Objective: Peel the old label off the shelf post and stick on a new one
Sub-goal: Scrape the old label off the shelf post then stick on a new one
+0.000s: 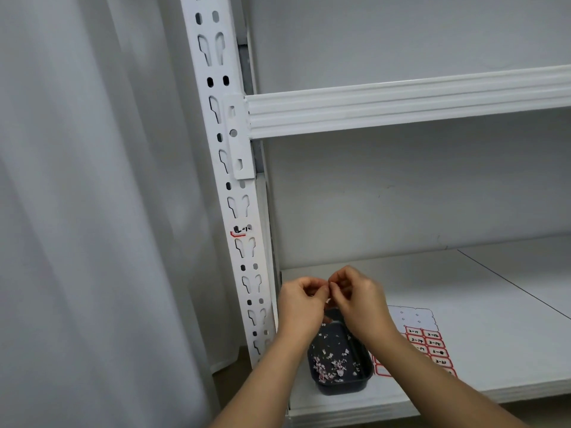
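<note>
The white slotted shelf post [244,211] runs down the left of the view. On it clings a torn remnant of the old label [240,232], with a red corner line and black marks. My left hand [301,299] and my right hand [358,296] meet fingertip to fingertip above a dark tray [363,379]. A tiny white scrap seems pinched between the fingertips; which hand holds it I cannot tell. The tray holds several torn label scraps. A sheet of red-bordered new labels [429,344] lies on the shelf to the right of the tray.
The lower shelf board [463,304] carries the tray and sheet near its front left corner. A white shelf beam [401,103] crosses above. A pale curtain [92,211] hangs left of the post. The wall behind the shelf is bare.
</note>
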